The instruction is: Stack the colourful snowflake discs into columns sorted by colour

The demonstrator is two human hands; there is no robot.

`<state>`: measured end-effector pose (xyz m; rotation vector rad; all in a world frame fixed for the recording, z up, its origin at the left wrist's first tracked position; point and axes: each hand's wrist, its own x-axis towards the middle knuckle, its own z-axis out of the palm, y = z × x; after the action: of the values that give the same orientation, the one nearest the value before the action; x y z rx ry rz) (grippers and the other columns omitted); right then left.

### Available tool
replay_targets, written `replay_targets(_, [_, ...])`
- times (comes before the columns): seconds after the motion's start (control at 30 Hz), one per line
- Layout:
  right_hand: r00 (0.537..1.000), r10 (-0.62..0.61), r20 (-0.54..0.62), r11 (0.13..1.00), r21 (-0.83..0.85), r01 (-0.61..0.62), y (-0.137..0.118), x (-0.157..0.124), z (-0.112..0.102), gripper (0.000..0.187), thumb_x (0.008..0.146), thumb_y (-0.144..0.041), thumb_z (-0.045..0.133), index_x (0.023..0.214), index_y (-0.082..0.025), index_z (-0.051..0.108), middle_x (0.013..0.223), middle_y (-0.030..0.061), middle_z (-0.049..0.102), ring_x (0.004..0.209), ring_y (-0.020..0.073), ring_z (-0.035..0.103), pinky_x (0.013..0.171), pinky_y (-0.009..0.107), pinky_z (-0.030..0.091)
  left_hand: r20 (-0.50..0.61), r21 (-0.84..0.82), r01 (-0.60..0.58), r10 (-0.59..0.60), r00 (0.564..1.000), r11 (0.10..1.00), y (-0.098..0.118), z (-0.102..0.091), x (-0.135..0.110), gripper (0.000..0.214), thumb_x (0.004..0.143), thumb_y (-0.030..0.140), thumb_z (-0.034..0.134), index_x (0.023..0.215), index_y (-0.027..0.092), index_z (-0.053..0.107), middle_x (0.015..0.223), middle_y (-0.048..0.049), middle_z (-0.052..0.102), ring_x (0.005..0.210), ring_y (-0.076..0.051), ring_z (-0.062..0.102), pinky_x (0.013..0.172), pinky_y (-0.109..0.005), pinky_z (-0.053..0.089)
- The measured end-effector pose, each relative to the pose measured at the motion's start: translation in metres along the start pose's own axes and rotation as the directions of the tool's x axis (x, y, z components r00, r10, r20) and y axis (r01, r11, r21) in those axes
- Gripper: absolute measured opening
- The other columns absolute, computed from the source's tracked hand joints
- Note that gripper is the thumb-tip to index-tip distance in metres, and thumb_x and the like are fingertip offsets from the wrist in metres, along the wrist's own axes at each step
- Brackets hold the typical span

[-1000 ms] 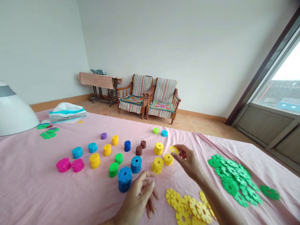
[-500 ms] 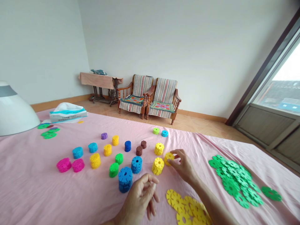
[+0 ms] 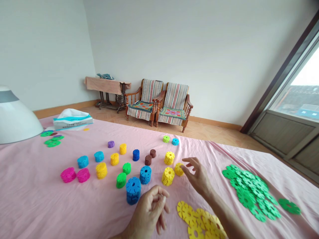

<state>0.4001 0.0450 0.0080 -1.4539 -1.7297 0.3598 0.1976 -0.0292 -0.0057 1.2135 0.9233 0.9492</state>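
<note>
My right hand [image 3: 198,176] is open just right of a short stack of yellow notched discs [image 3: 178,169]. Its thumb and fingers are apart, with the thumb tip near or at the stack's edge. Two taller yellow stacks [image 3: 168,176] stand to the left of it. My left hand [image 3: 152,207] hovers low in front, fingers loosely curled and thumb against them; nothing shows in it. Beside it stands a tall blue stack [image 3: 133,190], with another blue stack [image 3: 145,175] behind. Loose yellow discs [image 3: 196,219] lie overlapping below my right forearm.
A spread pile of green discs [image 3: 249,191] lies at right on the pink cloth [image 3: 62,205]. Small stacks in several colours, such as magenta [image 3: 83,175], stand at left and centre. Further left are a tissue pack [image 3: 73,122] and a white domed object [image 3: 17,121].
My right hand has let go of the short yellow stack and drawn slightly right, its fingers opening. The left hand stays almost in place.
</note>
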Motion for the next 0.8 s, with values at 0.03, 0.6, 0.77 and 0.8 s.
replay_targets(0.03, [1.0,-0.011,0.008,1.0,-0.011,0.011,-0.006,-0.001,-0.003,0.025,0.08,-0.031,0.049,0.095,-0.017,0.064,0.091,0.0063,0.062,0.074,0.0158,0.061,0.067,0.028,0.046,0.0,0.011,-0.005,0.005,1.0,1.0,-0.001,0.0,0.0,0.046,0.078,0.061,0.05,0.087,0.016,0.048,0.065,0.0013,0.057,0.036,-0.005,0.049,0.031,-0.012,0.033])
replay_targets(0.6, [0.938,0.124,0.324,0.99,-0.111,-0.092,-0.029,-0.02,0.018,0.035,0.068,-0.009,0.04,0.093,-0.012,0.064,0.042,-0.0035,0.054,0.041,0.011,0.052,0.044,0.019,0.03,0.019,0.063,-0.005,0.004,1.0,0.998,-0.006,0.001,0.0,0.042,0.08,0.057,0.048,0.086,0.016,0.048,0.061,0.0017,0.057,0.035,-0.006,0.048,0.031,-0.013,0.032])
replay_targets(0.77, [0.924,0.129,0.36,0.992,-0.058,-0.116,-0.029,-0.019,0.024,0.028,0.068,-0.009,0.038,0.085,-0.014,0.06,0.042,-0.0048,0.052,0.04,0.0102,0.05,0.041,0.019,0.028,0.015,0.049,0.01,-0.01,1.0,0.999,-0.004,0.0,0.0,0.043,0.078,0.059,0.051,0.085,0.016,0.049,0.061,0.0016,0.057,0.035,-0.006,0.048,0.031,-0.013,0.032])
replay_targets(0.8, [0.925,0.127,0.358,0.992,-0.053,-0.116,-0.028,-0.019,0.025,0.028,0.068,-0.009,0.039,0.085,-0.014,0.059,0.043,-0.005,0.052,0.041,0.0104,0.05,0.041,0.019,0.028,0.015,0.046,0.011,-0.012,1.0,0.999,-0.004,0.0,0.0,0.044,0.078,0.059,0.051,0.084,0.016,0.049,0.061,0.0016,0.057,0.034,-0.006,0.048,0.031,-0.013,0.032])
